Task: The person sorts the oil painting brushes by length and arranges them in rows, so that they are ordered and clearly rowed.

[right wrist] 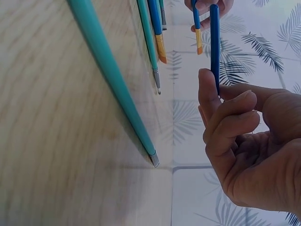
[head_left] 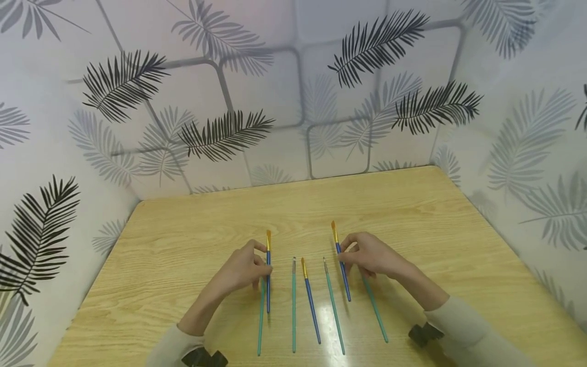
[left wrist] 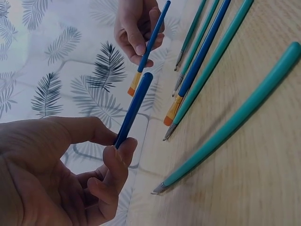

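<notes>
My left hand (head_left: 247, 266) pinches a blue paintbrush (head_left: 268, 285) between thumb and fingers, its orange bristles pointing away from me. In the left wrist view that brush is held above the tabletop. A second blue paintbrush (head_left: 345, 280) is pinched in my right hand (head_left: 369, 253), bristles also at the far end. Between the hands lie a green brush (head_left: 294, 311), a blue brush (head_left: 312, 311) and another green brush (head_left: 335, 311). One more green brush (head_left: 261, 326) lies below the left hand, partly covered by it. Under the right hand, a green brush (head_left: 377, 313) has its tip hidden.
The wooden table (head_left: 192, 229) reaches back to a wall (head_left: 275, 102) with a leaf pattern. Its far edge and right edge both meet patterned covering. Dark straps (head_left: 204, 357) show at the sleeves.
</notes>
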`<action>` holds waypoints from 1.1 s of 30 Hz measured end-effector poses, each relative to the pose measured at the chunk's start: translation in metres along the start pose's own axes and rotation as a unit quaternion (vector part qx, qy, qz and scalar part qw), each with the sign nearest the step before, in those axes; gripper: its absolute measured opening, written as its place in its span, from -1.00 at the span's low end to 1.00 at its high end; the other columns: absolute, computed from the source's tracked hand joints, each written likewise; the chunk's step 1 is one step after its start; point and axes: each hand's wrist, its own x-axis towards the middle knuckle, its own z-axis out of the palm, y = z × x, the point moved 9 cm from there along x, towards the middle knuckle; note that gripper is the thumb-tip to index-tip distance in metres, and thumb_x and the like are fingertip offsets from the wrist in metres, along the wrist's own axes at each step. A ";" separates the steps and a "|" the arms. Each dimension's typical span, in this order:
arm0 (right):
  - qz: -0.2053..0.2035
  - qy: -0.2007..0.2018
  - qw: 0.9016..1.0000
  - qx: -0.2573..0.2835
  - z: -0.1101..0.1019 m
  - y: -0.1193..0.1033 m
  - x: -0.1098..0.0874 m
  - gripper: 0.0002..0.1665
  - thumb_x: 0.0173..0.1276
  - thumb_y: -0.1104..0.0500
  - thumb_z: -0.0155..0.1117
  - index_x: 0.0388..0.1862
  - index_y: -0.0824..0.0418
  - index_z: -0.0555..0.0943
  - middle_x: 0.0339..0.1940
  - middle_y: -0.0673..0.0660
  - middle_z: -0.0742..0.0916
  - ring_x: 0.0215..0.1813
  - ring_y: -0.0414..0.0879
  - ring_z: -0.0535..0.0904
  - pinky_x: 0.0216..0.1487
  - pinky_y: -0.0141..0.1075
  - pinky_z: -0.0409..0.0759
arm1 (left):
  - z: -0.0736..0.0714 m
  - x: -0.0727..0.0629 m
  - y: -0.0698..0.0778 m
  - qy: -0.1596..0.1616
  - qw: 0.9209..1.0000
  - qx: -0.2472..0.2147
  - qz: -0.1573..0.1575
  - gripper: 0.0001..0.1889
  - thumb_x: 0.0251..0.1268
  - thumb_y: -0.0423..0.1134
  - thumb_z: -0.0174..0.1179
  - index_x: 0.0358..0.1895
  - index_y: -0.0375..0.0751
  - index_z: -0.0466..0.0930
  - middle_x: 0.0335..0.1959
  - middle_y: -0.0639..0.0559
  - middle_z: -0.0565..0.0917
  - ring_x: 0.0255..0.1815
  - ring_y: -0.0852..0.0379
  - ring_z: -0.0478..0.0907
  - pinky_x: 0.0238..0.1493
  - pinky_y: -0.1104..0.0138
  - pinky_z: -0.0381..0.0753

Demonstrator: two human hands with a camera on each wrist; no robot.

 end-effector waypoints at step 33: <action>-0.003 0.022 1.000 0.020 -0.008 -0.002 0.021 -0.64 0.49 0.12 0.21 0.09 0.37 0.52 -0.39 0.37 0.77 -0.80 -0.23 0.30 -0.76 -0.43 0.25 | -0.010 0.019 0.004 0.038 0.999 -0.013 -0.005 -0.43 0.33 -0.24 0.25 0.35 -0.25 0.29 -0.47 0.04 0.72 -0.59 -0.06 0.64 -0.15 0.21 0.60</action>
